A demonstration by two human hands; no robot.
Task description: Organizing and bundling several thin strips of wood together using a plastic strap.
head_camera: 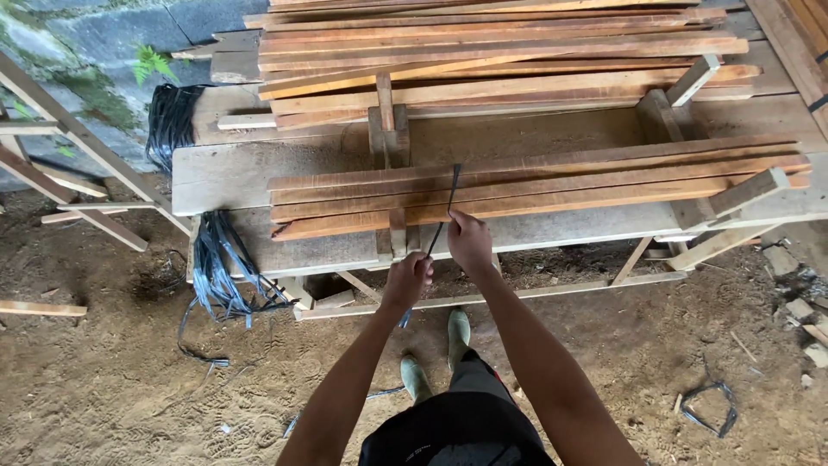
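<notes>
A bundle of long thin wooden slats lies across a rough plank workbench. A dark plastic strap runs up over the front of the bundle. My right hand grips the strap at the front edge of the slats. My left hand is closed on the strap's lower part, just below and to the left, near the bench's front edge. My green boots stand on the dirt below.
A bigger stack of slats lies at the back of the bench. Bunches of dark straps hang at the bench's left end and back left. Wooden frames lean at left. Strap scraps and rubble lie at right.
</notes>
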